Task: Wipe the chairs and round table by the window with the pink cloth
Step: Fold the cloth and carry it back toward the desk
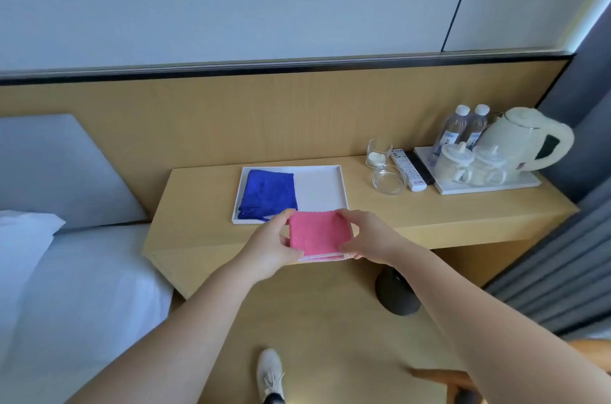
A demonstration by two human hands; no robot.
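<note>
A folded pink cloth is held just in front of a white tray on a wooden shelf, above the shelf's front edge. My left hand grips its left side, thumb on top. My right hand grips its right side. A folded blue cloth lies in the left half of the tray. Part of a wooden chair shows at the bottom right. The round table is out of view.
To the right on the shelf stand a glass, a glass dish, a remote, and a second tray with two bottles, two lidded cups and a kettle. A bed lies left, grey curtains right.
</note>
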